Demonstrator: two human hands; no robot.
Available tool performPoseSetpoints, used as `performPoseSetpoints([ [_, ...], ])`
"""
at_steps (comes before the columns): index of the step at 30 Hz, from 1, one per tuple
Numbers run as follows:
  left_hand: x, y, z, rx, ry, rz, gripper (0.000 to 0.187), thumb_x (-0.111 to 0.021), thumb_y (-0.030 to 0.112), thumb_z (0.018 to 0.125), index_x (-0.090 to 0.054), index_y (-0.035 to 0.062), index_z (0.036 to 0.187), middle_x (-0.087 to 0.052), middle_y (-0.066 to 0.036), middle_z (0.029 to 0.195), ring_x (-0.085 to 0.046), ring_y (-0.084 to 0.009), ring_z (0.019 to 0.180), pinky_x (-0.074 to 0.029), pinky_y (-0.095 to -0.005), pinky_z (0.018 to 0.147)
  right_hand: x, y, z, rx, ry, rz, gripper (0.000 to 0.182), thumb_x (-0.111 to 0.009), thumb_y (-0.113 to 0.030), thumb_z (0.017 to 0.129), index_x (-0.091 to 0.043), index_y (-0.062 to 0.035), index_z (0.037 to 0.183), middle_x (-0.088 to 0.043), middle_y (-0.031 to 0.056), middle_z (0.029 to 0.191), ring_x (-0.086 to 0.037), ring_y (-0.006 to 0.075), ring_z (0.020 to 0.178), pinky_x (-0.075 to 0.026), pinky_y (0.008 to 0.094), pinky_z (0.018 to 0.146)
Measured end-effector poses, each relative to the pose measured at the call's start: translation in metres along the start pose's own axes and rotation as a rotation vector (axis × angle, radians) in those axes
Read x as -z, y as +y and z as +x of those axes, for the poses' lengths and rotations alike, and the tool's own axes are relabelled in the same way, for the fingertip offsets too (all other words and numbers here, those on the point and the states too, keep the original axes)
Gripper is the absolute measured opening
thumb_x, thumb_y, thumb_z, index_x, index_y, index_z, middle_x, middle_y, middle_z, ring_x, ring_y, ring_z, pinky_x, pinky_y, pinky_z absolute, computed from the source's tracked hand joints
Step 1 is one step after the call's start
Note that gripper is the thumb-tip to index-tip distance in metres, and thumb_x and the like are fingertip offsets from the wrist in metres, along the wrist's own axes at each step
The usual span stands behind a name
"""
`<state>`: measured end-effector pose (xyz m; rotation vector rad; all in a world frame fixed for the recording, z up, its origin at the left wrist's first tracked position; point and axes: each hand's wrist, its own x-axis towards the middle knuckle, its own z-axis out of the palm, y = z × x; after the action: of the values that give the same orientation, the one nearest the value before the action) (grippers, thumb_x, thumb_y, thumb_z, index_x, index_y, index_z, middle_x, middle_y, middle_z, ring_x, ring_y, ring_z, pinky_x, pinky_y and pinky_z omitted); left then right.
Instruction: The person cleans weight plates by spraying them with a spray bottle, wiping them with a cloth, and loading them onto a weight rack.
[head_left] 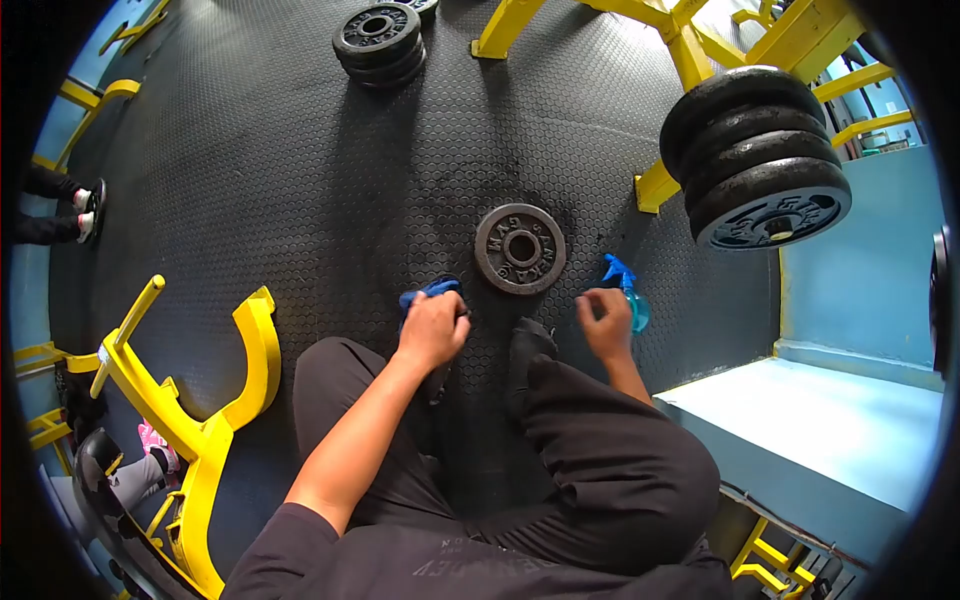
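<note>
The weight plate (549, 248) looks like dull, rough metal with raised lettering; the blue cloth (436, 288) is soft and matt. The spray bottle (640, 312) is smooth, see-through plastic (its trigger an opaque blue). Beneath, the floor (250, 200) looks like textured dark rubber, and the yellow frame (205, 450) glossy painted metal.

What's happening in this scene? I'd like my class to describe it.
A person sits with knees bent, and a weight plate lies flat on the dark floor in front of them. Their left hand holds what looks like a bunched blue cloth, apart from the plate. Their right hand, fingers curled, is beside a spray bottle; whether they touch is unclear. Farther off, a stack of plates stands on the floor.
</note>
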<state>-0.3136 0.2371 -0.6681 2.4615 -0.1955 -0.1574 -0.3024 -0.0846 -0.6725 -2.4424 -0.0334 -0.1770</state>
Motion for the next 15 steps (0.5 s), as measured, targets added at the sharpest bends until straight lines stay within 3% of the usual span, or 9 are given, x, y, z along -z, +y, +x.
performPoseSetpoints([
  [1,0.003,0.017,0.003,0.115,-0.134,-0.191,0.016,-0.067,0.017,0.086,-0.066,0.0040,0.096,-0.068,-0.020,0.096,-0.066,-0.0386,0.095,-0.053,-0.0462,0.081,0.000,-0.019,0.003,-0.071,-0.249,0.113,0.018,-0.072,-0.016,0.087,-0.070,-0.0045,0.100,-0.068,0.0098,0.095,-0.066,0.0226,0.087,-0.052,0.0343,0.079],
  [2,0.000,0.029,0.005,0.083,-0.098,-0.255,0.019,-0.065,0.019,0.089,-0.066,0.0032,0.099,-0.069,-0.021,0.093,-0.067,-0.0400,0.091,-0.053,-0.0469,0.079,-0.001,-0.033,0.006,-0.141,-0.498,0.227,0.022,-0.071,-0.016,0.087,-0.069,-0.0034,0.105,-0.069,0.0103,0.099,-0.067,0.0219,0.091,-0.053,0.0334,0.082],
  [3,-0.003,0.042,0.007,0.053,-0.060,-0.321,0.021,-0.064,0.021,0.091,-0.065,0.0023,0.102,-0.070,-0.022,0.091,-0.068,-0.0413,0.086,-0.054,-0.0476,0.077,-0.007,-0.039,0.005,-0.148,-0.498,0.228,0.022,-0.071,-0.016,0.087,-0.069,-0.0034,0.105,-0.069,0.0103,0.099,-0.067,0.0219,0.091,-0.053,0.0334,0.082],
  [5,-0.003,0.077,0.015,0.013,-0.169,-0.341,0.024,-0.061,0.023,0.093,-0.066,0.0029,0.106,-0.071,-0.023,0.094,-0.069,-0.0408,0.089,-0.055,-0.0471,0.077,-0.014,-0.044,0.005,-0.261,-0.981,0.598,0.032,-0.070,-0.014,0.087,-0.065,-0.0014,0.116,-0.070,0.0117,0.108,-0.066,0.0213,0.102,-0.051,0.0343,0.091],
  [7,0.004,0.124,0.021,-0.064,-0.228,-0.401,0.023,-0.061,0.021,0.093,-0.066,0.0032,0.106,-0.071,-0.022,0.095,-0.069,-0.0409,0.090,-0.055,-0.0486,0.078,-0.017,-0.030,-0.009,-0.284,-0.844,0.671,0.035,-0.074,-0.011,0.084,-0.063,-0.0054,0.117,-0.067,0.0100,0.111,-0.063,0.0225,0.109,-0.049,0.0364,0.095],
  [8,0.003,0.142,0.022,-0.160,-0.223,-0.437,0.023,-0.061,0.021,0.094,-0.065,0.0034,0.108,-0.071,-0.023,0.094,-0.069,-0.0411,0.089,-0.055,-0.0489,0.078,-0.002,-0.025,-0.013,-0.013,-0.795,0.460,0.029,-0.067,-0.020,0.091,-0.064,-0.0079,0.117,-0.064,0.0119,0.121,-0.061,0.0255,0.116,-0.048,0.0393,0.100],
  [9,-0.002,0.158,0.022,-0.197,-0.287,-0.487,0.026,-0.061,0.020,0.094,-0.060,0.0030,0.114,-0.069,-0.024,0.095,-0.068,-0.0425,0.090,-0.054,-0.0497,0.078,-0.021,0.010,-0.040,-0.163,-0.686,0.976,0.041,-0.054,-0.033,0.099,-0.057,-0.0068,0.131,-0.059,0.0147,0.134,-0.058,0.0266,0.123,-0.045,0.0408,0.105],
  [12,0.006,0.186,0.020,-0.301,-0.288,-0.679,0.028,-0.060,0.018,0.096,-0.055,0.0031,0.119,-0.068,-0.025,0.094,-0.068,-0.0418,0.090,-0.054,-0.0472,0.079,0.025,-0.007,-0.031,-0.321,-0.533,0.951,0.048,-0.047,-0.038,0.102,-0.051,-0.0057,0.138,-0.056,0.0155,0.138,-0.056,0.0261,0.127,-0.043,0.0401,0.108],
  [15,0.022,0.172,0.025,-0.124,-0.338,-0.884,0.026,-0.059,0.018,0.099,-0.054,0.0029,0.120,-0.069,-0.020,0.093,-0.070,-0.0321,0.086,-0.053,-0.0387,0.078,0.044,-0.015,-0.017,-0.468,-0.361,0.923,0.055,-0.040,-0.042,0.104,-0.045,-0.0045,0.145,-0.053,0.0163,0.141,-0.053,0.0256,0.130,-0.041,0.0394,0.110],
])
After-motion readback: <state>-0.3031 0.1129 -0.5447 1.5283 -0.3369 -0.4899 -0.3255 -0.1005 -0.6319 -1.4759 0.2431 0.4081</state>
